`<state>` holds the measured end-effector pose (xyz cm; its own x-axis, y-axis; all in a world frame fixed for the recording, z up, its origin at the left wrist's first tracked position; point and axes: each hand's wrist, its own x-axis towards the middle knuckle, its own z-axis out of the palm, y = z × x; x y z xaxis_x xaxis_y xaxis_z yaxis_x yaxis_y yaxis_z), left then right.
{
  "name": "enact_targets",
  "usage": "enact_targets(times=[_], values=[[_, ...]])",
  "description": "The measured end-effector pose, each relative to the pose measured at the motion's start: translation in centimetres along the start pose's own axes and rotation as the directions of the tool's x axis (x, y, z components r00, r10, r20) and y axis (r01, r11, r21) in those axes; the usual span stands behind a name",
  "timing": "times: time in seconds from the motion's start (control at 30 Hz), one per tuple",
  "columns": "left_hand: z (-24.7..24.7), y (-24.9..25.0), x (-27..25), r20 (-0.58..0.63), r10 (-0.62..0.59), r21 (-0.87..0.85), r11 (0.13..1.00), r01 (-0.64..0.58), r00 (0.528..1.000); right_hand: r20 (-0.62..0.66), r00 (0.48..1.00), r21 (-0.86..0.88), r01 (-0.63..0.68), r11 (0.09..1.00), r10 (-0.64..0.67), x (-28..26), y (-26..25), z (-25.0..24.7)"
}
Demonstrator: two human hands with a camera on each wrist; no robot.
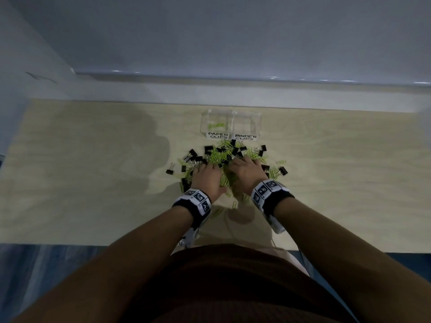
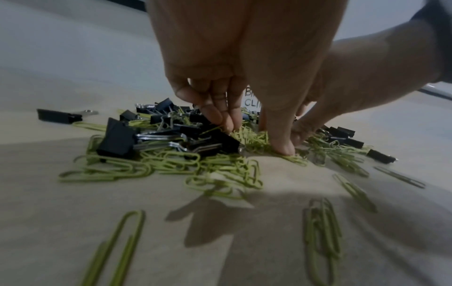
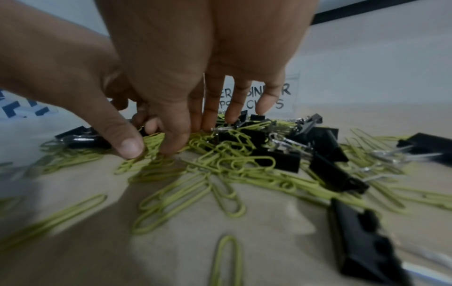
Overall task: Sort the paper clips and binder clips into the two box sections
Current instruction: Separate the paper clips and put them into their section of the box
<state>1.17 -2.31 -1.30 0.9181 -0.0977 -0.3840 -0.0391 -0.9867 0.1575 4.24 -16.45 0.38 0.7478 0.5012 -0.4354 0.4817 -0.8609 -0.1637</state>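
Note:
A mixed pile of green paper clips [image 1: 221, 156] and black binder clips [image 1: 208, 149] lies on the table just in front of a clear two-section box [image 1: 233, 117]. Its left section is labelled PAPER CLIPS [image 1: 218, 135] and holds a few green clips; the right section, labelled BINDER CLIPS [image 1: 245, 137], looks empty. Both hands are palm down in the pile, side by side. My left hand [image 2: 252, 133] pinches a bunch of paper clips [image 2: 252, 138] between thumb and fingers. My right hand [image 3: 186, 135] pinches paper clips [image 3: 156, 139] with thumb and forefinger; its other fingers [image 3: 234, 108] point down over binder clips [image 3: 276, 160].
Loose paper clips [image 1: 234, 204] lie scattered toward me, and stray binder clips sit at the pile's left [image 1: 170, 171] and right [image 1: 283, 170]. The wooden table [image 1: 93, 171] ends at a wall ledge [image 1: 233, 78] behind the box.

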Motion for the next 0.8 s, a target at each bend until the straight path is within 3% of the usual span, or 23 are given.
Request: enact_targets(times=[0.13, 0.27, 0.47, 0.57, 0.67, 0.8], values=[[-0.2, -0.4, 0.6, -0.036, -0.007, -0.101, 0.995, 0.003, 0.999, 0.002, 1.0, -0.013, 0.014, 1.0, -0.014, 0.4, 0.3, 0.2], [-1.0, -0.8, 1.1, 0.015, 0.026, -0.172, 0.985, -0.023, 1.0, 0.014, 1.0, 0.004, 0.007, 1.0, -0.008, 0.5, 0.9, 0.4], [-1.9, -1.1, 1.7, 0.105, 0.08, -0.193, 0.98, -0.058, 0.991, -0.055, 0.994, 0.26, -0.074, 0.963, 0.092, -0.1, 1.8, 0.2], [-1.9, -1.4, 1.8, 0.112, 0.103, -0.27, 0.96, -0.069, 0.988, -0.094, 0.978, 0.501, -0.115, 0.858, 0.186, 0.0, 2.4, 0.3], [-2.0, -1.9, 1.7, 0.101, 0.122, -0.427, 0.902, -0.068, 0.987, -0.065, 0.965, 0.708, -0.136, 0.693, 0.256, 0.1, 2.9, -0.5], [-4.0, -3.1, 2.1, 0.071, 0.16, -0.615, 0.784, -0.083, 0.984, -0.149, 0.94, 0.84, -0.044, 0.54, 0.308, 1.5, 3.0, -3.3]])
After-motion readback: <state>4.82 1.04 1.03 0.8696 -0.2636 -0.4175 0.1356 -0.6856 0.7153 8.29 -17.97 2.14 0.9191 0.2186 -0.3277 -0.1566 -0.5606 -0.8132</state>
